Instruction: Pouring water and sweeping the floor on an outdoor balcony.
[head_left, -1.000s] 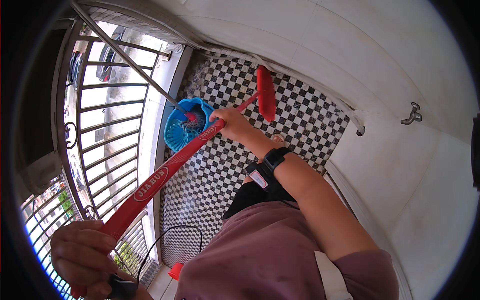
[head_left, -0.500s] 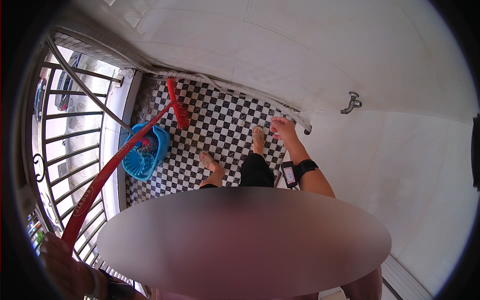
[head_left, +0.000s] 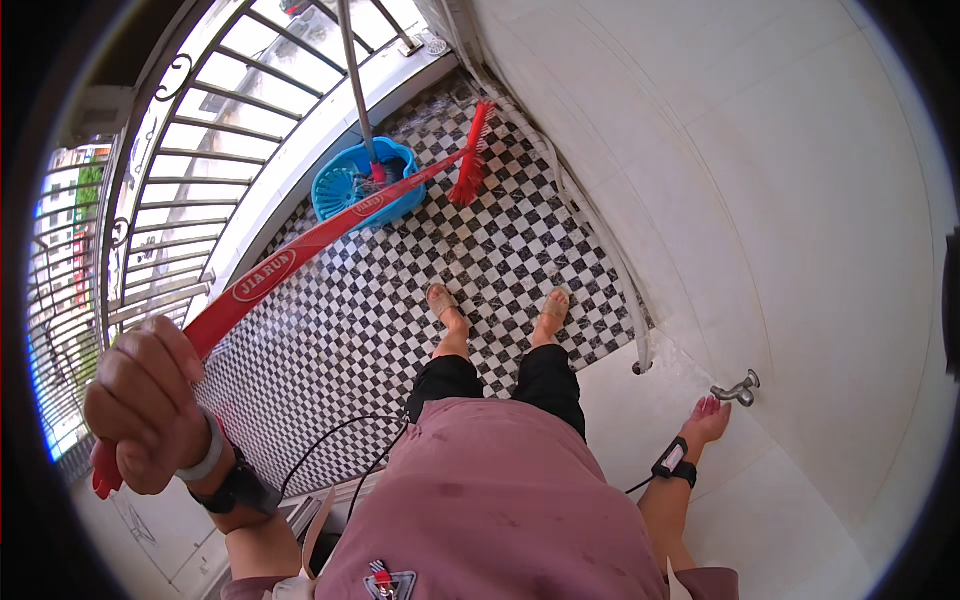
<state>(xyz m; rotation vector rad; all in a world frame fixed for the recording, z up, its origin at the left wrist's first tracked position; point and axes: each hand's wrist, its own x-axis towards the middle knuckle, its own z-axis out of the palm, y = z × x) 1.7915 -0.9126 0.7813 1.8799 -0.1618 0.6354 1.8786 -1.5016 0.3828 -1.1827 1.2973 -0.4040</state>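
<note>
Though raised — left hand (fisted) round broom handle

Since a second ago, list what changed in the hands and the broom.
The right hand let go of the long red plastic broom and reached to the metal wall tap. The left hand keeps its fingers around the handle end; the round blue plastic bucket stayed put.

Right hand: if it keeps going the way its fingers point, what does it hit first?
Most likely the metal tap on the white wall. The right hand has its fingertips just short of it. Depth is unclear, so they may already touch.
</note>
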